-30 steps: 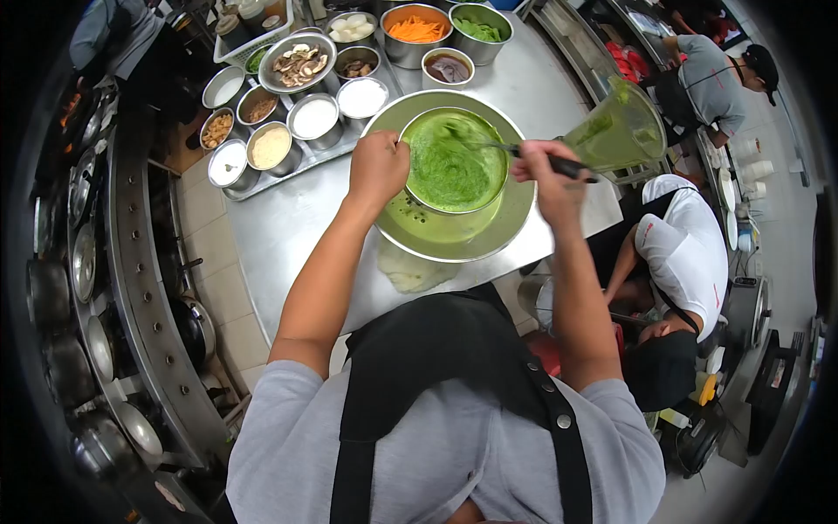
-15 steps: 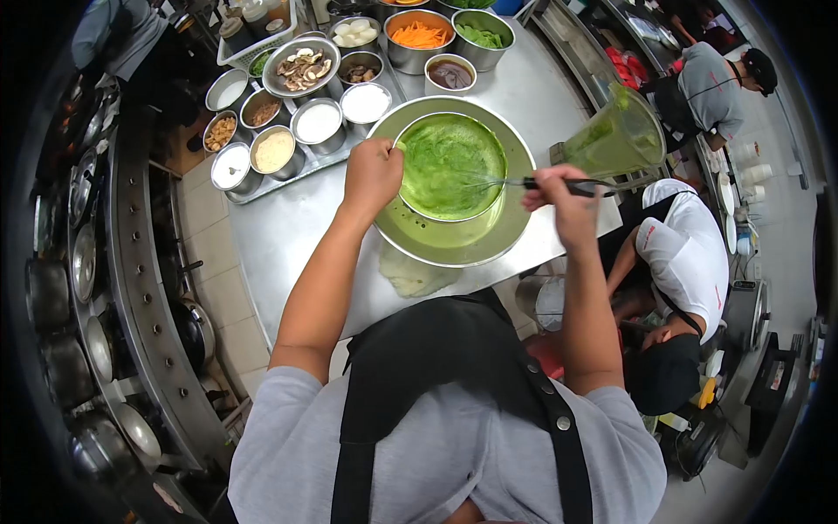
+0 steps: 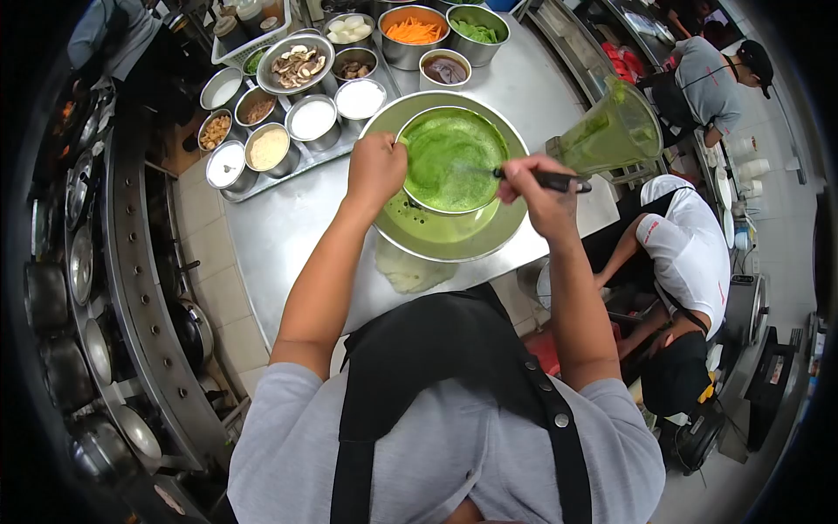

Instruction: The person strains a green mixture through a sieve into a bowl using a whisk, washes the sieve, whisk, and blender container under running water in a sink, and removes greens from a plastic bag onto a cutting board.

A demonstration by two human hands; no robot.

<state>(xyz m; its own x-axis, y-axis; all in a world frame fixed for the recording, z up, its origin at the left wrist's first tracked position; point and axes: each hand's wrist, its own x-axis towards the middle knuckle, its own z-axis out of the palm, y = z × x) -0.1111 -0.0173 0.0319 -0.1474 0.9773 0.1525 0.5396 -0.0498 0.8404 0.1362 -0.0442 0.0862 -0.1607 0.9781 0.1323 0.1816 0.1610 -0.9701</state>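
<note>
A metal-rimmed strainer (image 3: 417,201) full of thick green purée (image 3: 449,162) sits over a wide metal bowl (image 3: 515,135). Thinner green liquid (image 3: 436,225) shows in the bowl below. My left hand (image 3: 377,166) is closed on the strainer's left side; its grip hides what it holds there. In my right hand (image 3: 541,192) is the black handle of a whisk (image 3: 563,182). The whisk's wire end is in the purée and blurred by motion. A blender jug (image 3: 615,131) coated with green lies to the right of the bowl.
Behind left, a metal tray (image 3: 288,179) carries several cups of powders and chopped food. Sliced mushrooms (image 3: 298,65), carrot strips (image 3: 413,31) and a brown sauce (image 3: 445,70) stand beyond. A wet cloth (image 3: 410,266) lies by the table's front edge. A co-worker (image 3: 685,244) bends at right.
My right hand has moved left with the whisk, bringing its handle over the strainer's right rim. The purée's swirl has changed. My left hand stays at the strainer's side.
</note>
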